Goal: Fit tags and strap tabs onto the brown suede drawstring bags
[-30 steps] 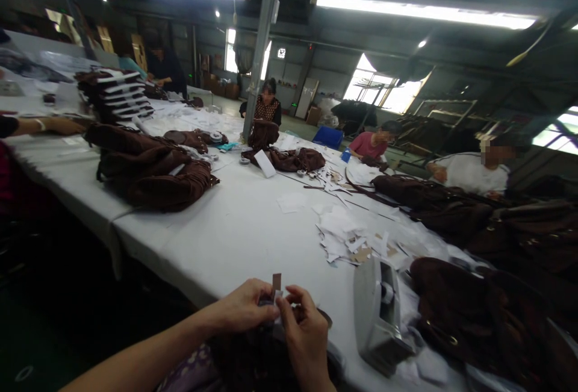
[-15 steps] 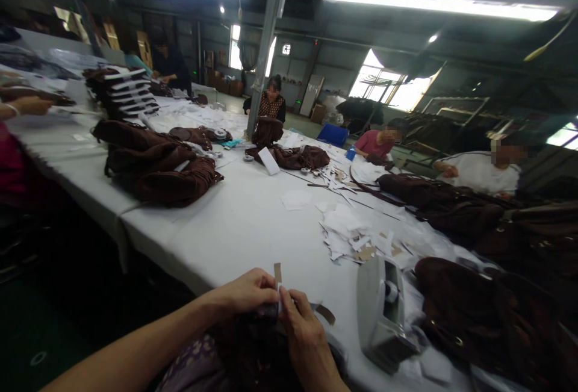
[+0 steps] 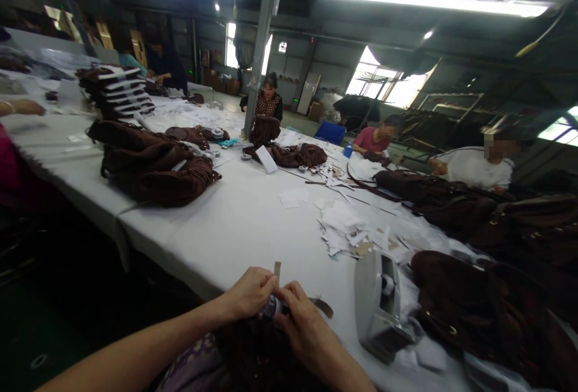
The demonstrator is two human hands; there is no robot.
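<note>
My left hand [image 3: 253, 291] is closed, its fingertips pinched at the base of a narrow tan strip [image 3: 277, 268] that sticks up past them. Curled fingers of my right hand [image 3: 300, 317] press on a small piece in pale wrapping [image 3: 270, 308], directly below the left fingertips. A second tan strip [image 3: 325, 308] curves out beyond the right hand. Dark brown material [image 3: 253, 350] lies in my lap under both hands; its shape is mostly hidden. A grey tape dispenser [image 3: 377, 308] stands on the table right of my hands.
Brown bags [image 3: 153, 163] are piled at left on the white table [image 3: 226, 223], with more bags [image 3: 460, 301] at right. Paper scraps [image 3: 341, 223] lie beyond the dispenser. A metal post [image 3: 262, 49] rises behind. Several people sit or stand around the table.
My fingers have drawn closer together, and the right hand has rolled over, baring the pale-wrapped piece. The view has shifted slightly. At far left, a co-worker's hand has moved left.
</note>
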